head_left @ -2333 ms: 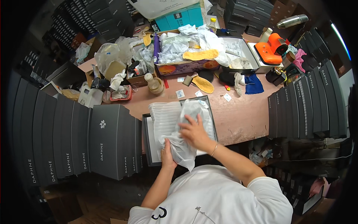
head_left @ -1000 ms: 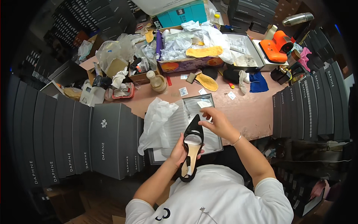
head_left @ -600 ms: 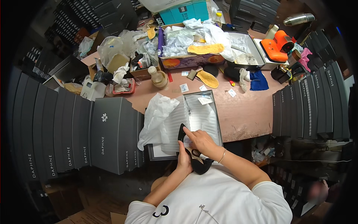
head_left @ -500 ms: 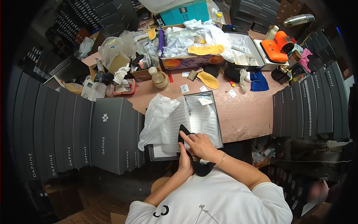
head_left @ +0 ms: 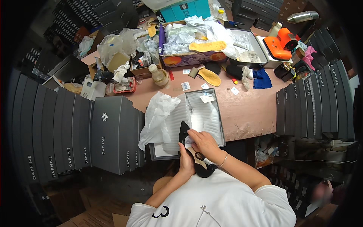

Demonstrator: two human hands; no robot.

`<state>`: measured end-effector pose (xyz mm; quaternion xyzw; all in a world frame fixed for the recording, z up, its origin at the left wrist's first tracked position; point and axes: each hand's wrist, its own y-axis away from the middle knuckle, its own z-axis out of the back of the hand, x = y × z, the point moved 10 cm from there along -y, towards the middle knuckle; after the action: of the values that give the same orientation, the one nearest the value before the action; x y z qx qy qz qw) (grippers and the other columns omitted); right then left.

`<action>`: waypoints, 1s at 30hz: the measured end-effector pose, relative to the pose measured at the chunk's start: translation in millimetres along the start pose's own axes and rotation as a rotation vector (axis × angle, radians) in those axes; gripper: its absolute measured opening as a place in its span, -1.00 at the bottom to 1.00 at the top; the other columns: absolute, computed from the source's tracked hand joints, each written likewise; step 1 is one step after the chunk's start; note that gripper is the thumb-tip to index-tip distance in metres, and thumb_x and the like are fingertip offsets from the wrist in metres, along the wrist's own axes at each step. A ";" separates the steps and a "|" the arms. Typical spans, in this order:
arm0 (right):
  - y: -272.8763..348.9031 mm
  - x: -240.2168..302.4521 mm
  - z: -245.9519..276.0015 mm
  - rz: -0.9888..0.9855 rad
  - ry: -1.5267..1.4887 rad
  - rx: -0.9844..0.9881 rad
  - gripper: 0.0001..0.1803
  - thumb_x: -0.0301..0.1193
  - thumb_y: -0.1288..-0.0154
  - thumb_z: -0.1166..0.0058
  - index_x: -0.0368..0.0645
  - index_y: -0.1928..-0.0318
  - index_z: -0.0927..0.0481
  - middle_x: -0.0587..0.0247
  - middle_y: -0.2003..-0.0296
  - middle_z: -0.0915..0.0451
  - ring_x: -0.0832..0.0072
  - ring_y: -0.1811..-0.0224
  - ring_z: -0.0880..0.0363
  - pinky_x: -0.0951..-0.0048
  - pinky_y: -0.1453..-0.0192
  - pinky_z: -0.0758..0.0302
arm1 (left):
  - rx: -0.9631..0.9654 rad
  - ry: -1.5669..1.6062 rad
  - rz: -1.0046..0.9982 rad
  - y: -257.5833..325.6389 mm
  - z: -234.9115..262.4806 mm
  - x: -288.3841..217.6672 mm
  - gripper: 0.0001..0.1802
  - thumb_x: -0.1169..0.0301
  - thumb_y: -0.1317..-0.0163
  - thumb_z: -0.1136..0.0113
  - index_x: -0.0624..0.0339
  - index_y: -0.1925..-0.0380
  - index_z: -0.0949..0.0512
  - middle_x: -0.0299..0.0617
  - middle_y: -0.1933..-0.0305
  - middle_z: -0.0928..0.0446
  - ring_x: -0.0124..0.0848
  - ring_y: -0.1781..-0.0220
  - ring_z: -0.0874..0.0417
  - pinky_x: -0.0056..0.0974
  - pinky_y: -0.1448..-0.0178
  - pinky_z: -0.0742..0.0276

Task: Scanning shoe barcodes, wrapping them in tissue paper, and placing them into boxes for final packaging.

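Observation:
A black pointed-toe shoe (head_left: 204, 171) with a beige insole is held close to my body, its toe pointing away from me over the near edge of an open shoe box. My left hand (head_left: 186, 162) is closed round the shoe's left side. Bent over the shoe's opening, my right hand (head_left: 206, 145) grips it near the toe part; a whitish bit of wrapping shows under those fingers, and its shape is partly hidden. The open box (head_left: 223, 132) is lined with ribbed white padding (head_left: 206, 119). Crumpled white tissue paper (head_left: 159, 113) lies over its left side.
Grey shoe boxes (head_left: 109, 140) line the left side, and more grey boxes (head_left: 321, 109) stand at the right. Behind are a carton of crumpled paper (head_left: 193, 59), a glue bottle (head_left: 159, 77), a yellow insole (head_left: 210, 77), a blue cloth (head_left: 262, 78) and an orange device (head_left: 278, 49).
The shoe has turned so that its insole and opening now show. My right hand has shifted from the toe's tip back to the opening, its fingers now bent there.

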<state>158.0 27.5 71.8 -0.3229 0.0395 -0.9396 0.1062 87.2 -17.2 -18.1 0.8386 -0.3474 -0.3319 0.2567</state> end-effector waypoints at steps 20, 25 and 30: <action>10.6 -0.2 -8.3 -0.005 0.140 0.066 -0.16 -0.52 -0.04 -0.12 -0.17 -0.39 -0.12 0.24 0.01 -0.51 0.30 0.14 -0.48 0.33 0.11 -0.36 | 0.000 -0.079 0.088 3.0 -10.4 2.7 -0.09 -0.37 -0.29 0.52 0.21 -0.28 -0.18 -0.06 -0.19 -0.37 -0.26 -0.21 -0.44 -0.19 -0.23 -0.41; 0.0 -9.9 -16.3 -0.059 -0.094 0.156 -0.08 -0.52 -0.07 -0.19 -0.09 -0.43 -0.02 0.11 0.08 -0.54 0.16 0.34 -0.52 0.32 0.24 -0.46 | -0.001 -0.077 0.026 -10.2 8.9 6.8 -0.20 -0.32 -0.32 0.44 0.15 -0.19 -0.26 -0.07 -0.09 -0.41 -0.26 -0.09 -0.54 -0.18 -0.06 -0.55; -0.4 -7.2 -2.8 -0.082 -0.535 0.163 -0.06 -0.59 -0.09 -0.15 -0.03 -0.45 0.02 0.10 0.08 -0.50 0.33 0.39 -0.52 0.42 0.22 -0.50 | -0.152 0.042 -0.113 -1.3 5.3 -3.5 -0.21 -0.35 -0.30 0.45 0.18 0.05 -0.35 -0.11 0.22 -0.55 -0.30 0.21 -0.60 -0.24 0.15 -0.56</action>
<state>161.7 29.6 65.3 -0.5512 -0.0788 -0.8246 0.1005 82.0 -14.8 -21.1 0.8418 -0.2681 -0.3533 0.3077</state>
